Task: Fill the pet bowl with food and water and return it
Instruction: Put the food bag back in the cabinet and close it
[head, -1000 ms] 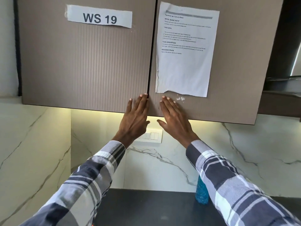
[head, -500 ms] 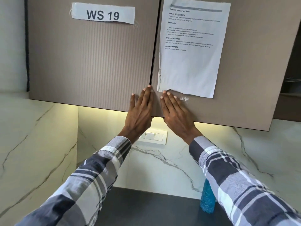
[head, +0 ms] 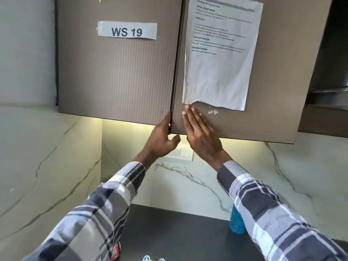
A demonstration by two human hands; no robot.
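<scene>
Two brown wall cabinet doors hang above the counter. The right cabinet door (head: pixel 263 121), with a printed sheet taped on it, stands slightly ajar at its left edge. My left hand (head: pixel 162 138) curls its fingers around that edge near the bottom corner. My right hand (head: pixel 199 132) lies flat on the front of the same door, fingers together, holding nothing. The left cabinet door (head: pixel 116 76) carries a "WS 19" label and stays closed. A small teal object (head: pixel 152 258) peeks in at the bottom edge; I cannot tell what it is.
A dark countertop (head: pixel 178 228) lies below, against a white marble wall. A blue bottle (head: pixel 235 223) stands on it at the right, partly behind my right sleeve. A red object (head: pixel 115 250) shows beside my left sleeve. A switch plate (head: pixel 185 153) sits under the cabinet.
My left hand has shifted from lying flat on the left door to hooking around the right door's edge, and that door has come slightly ajar. The view has tilted downward.
</scene>
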